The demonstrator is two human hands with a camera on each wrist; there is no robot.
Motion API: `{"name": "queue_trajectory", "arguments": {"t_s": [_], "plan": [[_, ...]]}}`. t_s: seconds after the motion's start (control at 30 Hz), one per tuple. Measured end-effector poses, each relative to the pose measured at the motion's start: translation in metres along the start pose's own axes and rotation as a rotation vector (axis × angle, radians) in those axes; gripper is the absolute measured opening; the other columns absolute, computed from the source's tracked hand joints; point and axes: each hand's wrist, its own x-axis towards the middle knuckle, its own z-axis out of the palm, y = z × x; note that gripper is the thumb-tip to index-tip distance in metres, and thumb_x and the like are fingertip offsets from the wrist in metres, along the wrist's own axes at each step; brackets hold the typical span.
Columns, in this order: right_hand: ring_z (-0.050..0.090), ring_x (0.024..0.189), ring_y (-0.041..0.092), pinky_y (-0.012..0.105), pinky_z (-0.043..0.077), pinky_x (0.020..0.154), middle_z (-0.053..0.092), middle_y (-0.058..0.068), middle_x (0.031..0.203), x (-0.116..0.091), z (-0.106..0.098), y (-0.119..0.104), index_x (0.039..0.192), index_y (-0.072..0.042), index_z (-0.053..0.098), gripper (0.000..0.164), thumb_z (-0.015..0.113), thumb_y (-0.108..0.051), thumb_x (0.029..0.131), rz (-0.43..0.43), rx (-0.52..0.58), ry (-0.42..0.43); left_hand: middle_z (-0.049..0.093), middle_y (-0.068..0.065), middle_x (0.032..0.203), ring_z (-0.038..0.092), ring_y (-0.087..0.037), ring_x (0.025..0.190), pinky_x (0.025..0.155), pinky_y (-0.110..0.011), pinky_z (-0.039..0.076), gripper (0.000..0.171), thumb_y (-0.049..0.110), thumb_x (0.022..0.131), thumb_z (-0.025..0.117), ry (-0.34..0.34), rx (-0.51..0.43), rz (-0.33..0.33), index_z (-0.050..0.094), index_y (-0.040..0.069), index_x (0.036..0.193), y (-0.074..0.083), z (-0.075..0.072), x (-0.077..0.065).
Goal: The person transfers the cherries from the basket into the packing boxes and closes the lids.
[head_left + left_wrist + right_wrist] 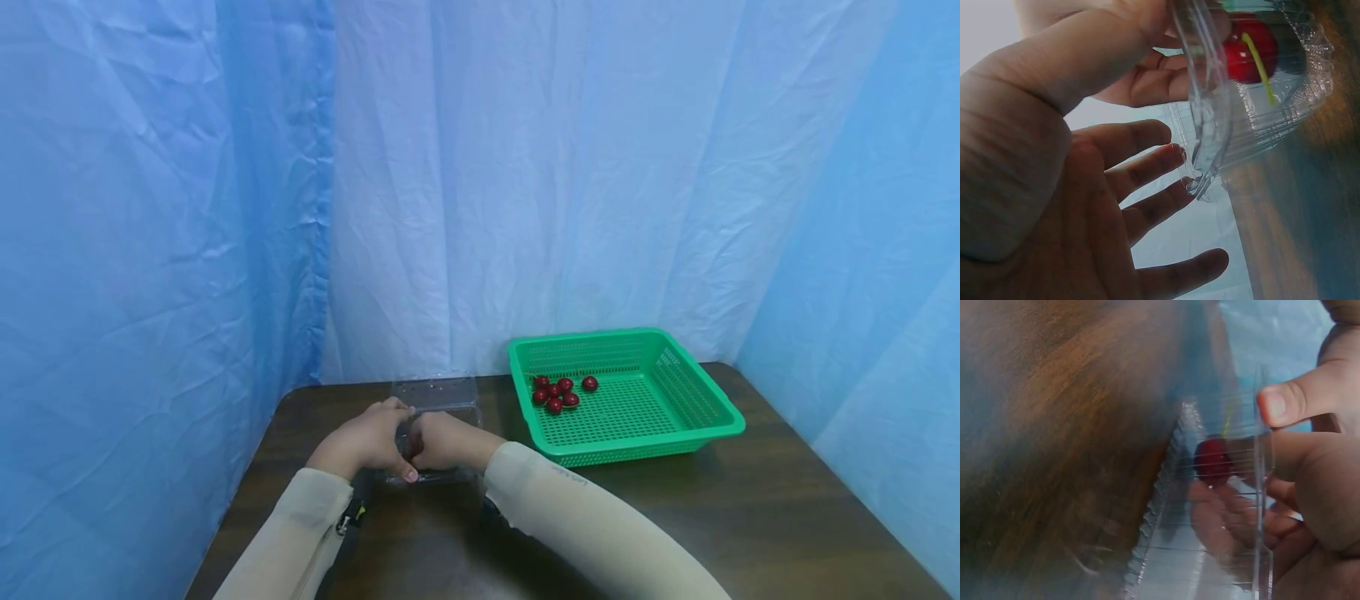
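Note:
My left hand (pixel 369 440) spans the left end of a clear plastic clamshell box (pixel 1262 562). Its thumb rests on the near rim, and its spread, fairly straight fingertips touch the rim in the left wrist view. My right hand (pixel 450 442) reaches down into the box from the right, fingers bent. Inside, thumb and fingers pinch a dark red cherry (pixel 1252 50) with a thin yellow-green stem. Seen through the clear wall, the same cherry (pixel 1212 459) sits against the right fingertips. The box's lid lies open at the back. In the head view both hands hide most of the inside.
A green perforated basket (pixel 637 447) stands right of the box on the dark wooden table (pixel 675 517), with several cherries (pixel 553 390) grouped in its left part. Pale blue curtains (pixel 570 183) enclose the table at the back and sides.

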Motion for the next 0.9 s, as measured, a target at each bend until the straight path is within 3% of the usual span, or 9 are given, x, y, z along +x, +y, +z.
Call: {"name": "queue_trajectory", "arguments": {"t_s": [0.23,0.4,0.67,0.8,0.9], "plan": [[0.071,0.076,0.009,0.026,0.061,0.072,0.079,-0.006,0.087,-0.002,-0.003,0.002,0.103,-0.015,0.087,0.003,0.088,-0.018,0.101,-0.020,0.003,-0.008,0.054,-0.015,0.167,0.057,-0.038,0.147,0.110,-0.067,0.062,0.116,0.040,0.072,0.111,0.004,0.000,-0.013,0.055,0.011,0.169,-0.001,0.001,0.002],[0.072,0.081,0.006,0.026,0.064,0.077,0.081,-0.007,0.095,-0.009,-0.020,0.004,0.108,-0.017,0.088,0.007,0.082,-0.019,0.105,-0.047,-0.050,0.006,0.053,-0.016,0.169,0.056,-0.039,0.150,0.112,-0.069,0.060,0.117,0.040,0.071,0.111,-0.001,0.001,-0.026,0.055,0.012,0.169,-0.002,0.002,0.003],[0.079,0.098,0.015,0.036,0.068,0.089,0.085,0.003,0.114,-0.035,-0.080,0.016,0.121,-0.011,0.086,0.018,0.077,-0.020,0.109,-0.046,-0.116,0.059,0.045,-0.018,0.177,0.047,-0.045,0.161,0.116,-0.071,0.056,0.119,0.039,0.073,0.110,-0.014,-0.008,-0.043,0.050,0.013,0.173,-0.001,0.003,0.003],[0.079,0.105,0.021,0.043,0.068,0.093,0.083,0.007,0.121,-0.055,-0.113,0.030,0.125,-0.010,0.083,0.020,0.074,-0.019,0.112,0.020,-0.105,0.089,0.044,-0.017,0.177,0.045,-0.047,0.163,0.118,-0.071,0.054,0.119,0.039,0.073,0.110,-0.005,0.001,-0.044,0.050,0.013,0.172,0.001,0.004,0.003],[0.077,0.101,0.020,0.044,0.067,0.093,0.082,0.007,0.123,-0.068,-0.136,0.045,0.131,-0.008,0.081,0.024,0.073,-0.021,0.112,0.087,-0.103,0.115,0.045,-0.018,0.177,0.045,-0.048,0.162,0.118,-0.072,0.053,0.119,0.038,0.072,0.110,0.007,0.003,-0.044,0.051,0.012,0.171,0.002,0.004,0.002]]}}
